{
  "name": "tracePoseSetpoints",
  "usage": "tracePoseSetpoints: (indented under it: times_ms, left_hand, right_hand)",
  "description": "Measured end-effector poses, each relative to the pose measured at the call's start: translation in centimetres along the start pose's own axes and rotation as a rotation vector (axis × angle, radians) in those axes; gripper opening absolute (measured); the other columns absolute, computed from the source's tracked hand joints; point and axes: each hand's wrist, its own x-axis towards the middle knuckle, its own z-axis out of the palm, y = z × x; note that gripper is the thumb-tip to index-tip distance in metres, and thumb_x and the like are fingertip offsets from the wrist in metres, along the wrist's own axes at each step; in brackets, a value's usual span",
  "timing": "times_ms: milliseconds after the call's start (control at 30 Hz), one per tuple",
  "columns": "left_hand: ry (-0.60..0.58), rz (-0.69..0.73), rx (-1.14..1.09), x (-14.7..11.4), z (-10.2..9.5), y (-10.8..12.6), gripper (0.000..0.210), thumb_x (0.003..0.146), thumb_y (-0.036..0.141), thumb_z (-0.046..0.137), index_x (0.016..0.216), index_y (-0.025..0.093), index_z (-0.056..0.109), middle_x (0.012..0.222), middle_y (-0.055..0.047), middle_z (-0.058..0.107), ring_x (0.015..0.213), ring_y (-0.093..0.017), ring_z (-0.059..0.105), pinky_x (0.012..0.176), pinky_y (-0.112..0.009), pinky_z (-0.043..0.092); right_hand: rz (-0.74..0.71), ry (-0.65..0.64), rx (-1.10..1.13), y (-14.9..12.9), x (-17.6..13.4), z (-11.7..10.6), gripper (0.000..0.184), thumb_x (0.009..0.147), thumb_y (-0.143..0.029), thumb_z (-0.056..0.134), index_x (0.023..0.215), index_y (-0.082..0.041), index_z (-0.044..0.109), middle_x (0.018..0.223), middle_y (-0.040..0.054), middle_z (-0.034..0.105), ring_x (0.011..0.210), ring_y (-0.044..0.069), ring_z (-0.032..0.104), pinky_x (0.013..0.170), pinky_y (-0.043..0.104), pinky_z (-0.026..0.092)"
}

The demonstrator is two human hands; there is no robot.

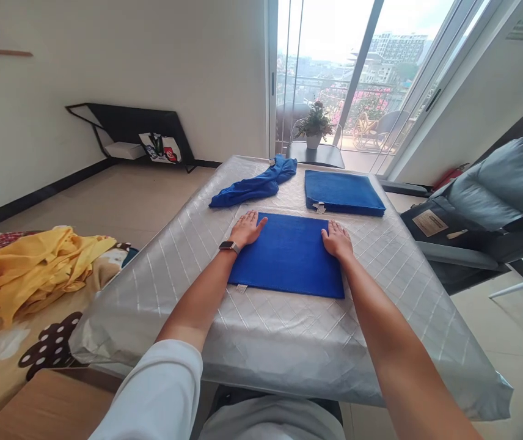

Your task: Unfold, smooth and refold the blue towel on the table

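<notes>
A blue towel [291, 256], folded into a flat rectangle, lies on the table before me with a small white label at its near left edge. My left hand [247, 230] rests flat at its far left corner, fingers stretched out. At the far right corner lies my right hand [337, 239], also flat with its fingers extended. Beyond it to the right sits a neat stack of folded blue towels [344, 190], a white tag hanging from its front. A crumpled blue towel [256, 183] is spread loosely at the far left of the table.
A silvery quilted cover [403, 305] drapes the table. To the left, yellow cloth [36, 269] is heaped on a patterned bed. A dark chair with a grey cushion [495, 189] stands at right. Behind the table, a potted plant [315, 125] stands on a chair by the glass door.
</notes>
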Motion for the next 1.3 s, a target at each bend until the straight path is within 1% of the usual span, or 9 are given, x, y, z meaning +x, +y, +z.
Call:
tracePoseSetpoints:
  times_ms: [100,233,400,600,733,867,1100,1200,1300]
  left_hand:
    - [0.005,-0.027,-0.009,-0.26,-0.17,-0.81,0.093,0.103,0.066,0.0,0.164,0.001,0.025,0.173,-0.017,0.022,0.162,-0.026,0.018,0.132,-0.042,0.013]
    - [0.012,-0.022,-0.005,-0.33,-0.14,-0.41,0.094,0.103,0.067,0.001,0.164,-0.001,0.025,0.173,-0.018,0.022,0.162,-0.027,0.019,0.132,-0.041,0.012]
    - [0.008,-0.019,-0.002,-0.32,-0.24,-0.27,0.092,0.104,0.067,0.005,0.164,0.001,0.026,0.173,-0.018,0.023,0.161,-0.027,0.019,0.132,-0.041,0.014]
    - [0.016,-0.01,-0.009,-0.19,-0.06,-0.38,0.092,0.104,0.066,0.005,0.164,0.0,0.027,0.173,-0.018,0.024,0.161,-0.027,0.019,0.132,-0.041,0.014]
    - [0.015,-0.017,-0.012,-0.22,-0.06,-0.38,0.09,0.104,0.065,0.006,0.164,0.001,0.026,0.173,-0.018,0.023,0.161,-0.027,0.019,0.132,-0.042,0.013]
    - [0.025,-0.023,0.004,-0.25,-0.13,-0.36,0.083,0.107,0.059,0.013,0.164,0.001,0.028,0.173,-0.018,0.025,0.161,-0.026,0.02,0.132,-0.041,0.014]
    - [0.029,-0.019,0.031,-0.09,0.07,-0.68,0.065,0.106,0.033,0.02,0.164,0.005,0.031,0.172,-0.014,0.027,0.161,-0.023,0.022,0.132,-0.04,0.015]
    - [0.018,-0.016,0.055,-0.03,0.33,-0.72,0.066,0.106,0.034,0.02,0.164,0.004,0.029,0.173,-0.015,0.025,0.161,-0.024,0.021,0.132,-0.041,0.014]
    - [-0.018,-0.013,0.092,0.41,0.02,-1.0,0.066,0.107,0.037,0.02,0.165,0.008,0.028,0.173,-0.015,0.022,0.161,-0.025,0.019,0.131,-0.044,0.016]
  right_hand:
    - [0.003,0.001,-0.02,-0.01,0.0,-0.05,0.068,0.109,-0.043,0.019,0.168,-0.009,0.023,0.175,0.0095,0.022,0.161,0.02,0.018,0.131,0.039,0.012]
    - [0.0,0.005,-0.043,-0.02,0.01,-0.15,0.068,0.109,-0.044,0.02,0.168,-0.01,0.024,0.175,0.0098,0.022,0.161,0.021,0.019,0.131,0.039,0.014]
    - [-0.002,0.018,-0.037,0.09,-0.07,-0.13,0.068,0.109,-0.044,0.022,0.167,-0.011,0.026,0.174,0.0097,0.024,0.161,0.021,0.021,0.131,0.039,0.015]
    - [-0.044,0.109,-0.053,0.44,-0.12,0.29,0.068,0.108,-0.043,0.023,0.169,-0.013,0.021,0.176,0.0073,0.02,0.162,0.023,0.016,0.131,0.042,0.017]
    - [-0.049,0.004,-0.046,0.58,0.3,0.39,0.068,0.108,-0.045,0.018,0.168,-0.014,0.022,0.175,0.0075,0.02,0.162,0.022,0.017,0.131,0.046,0.014]
    - [-0.042,-0.025,-0.039,0.49,0.5,0.3,0.069,0.109,-0.046,0.017,0.169,-0.013,0.019,0.176,0.0074,0.017,0.162,0.022,0.015,0.131,0.045,0.013]
    - [-0.047,-0.003,-0.007,0.28,0.16,0.24,0.069,0.109,-0.045,0.018,0.168,-0.011,0.022,0.175,0.0075,0.019,0.162,0.022,0.017,0.131,0.044,0.012]
    - [-0.051,0.001,0.007,0.19,0.08,0.19,0.069,0.108,-0.045,0.02,0.168,-0.011,0.022,0.175,0.0065,0.019,0.162,0.022,0.018,0.131,0.044,0.012]
    - [-0.045,0.001,0.03,0.05,-0.03,0.09,0.068,0.108,-0.044,0.021,0.168,-0.012,0.023,0.175,0.006,0.02,0.162,0.022,0.018,0.131,0.045,0.013]
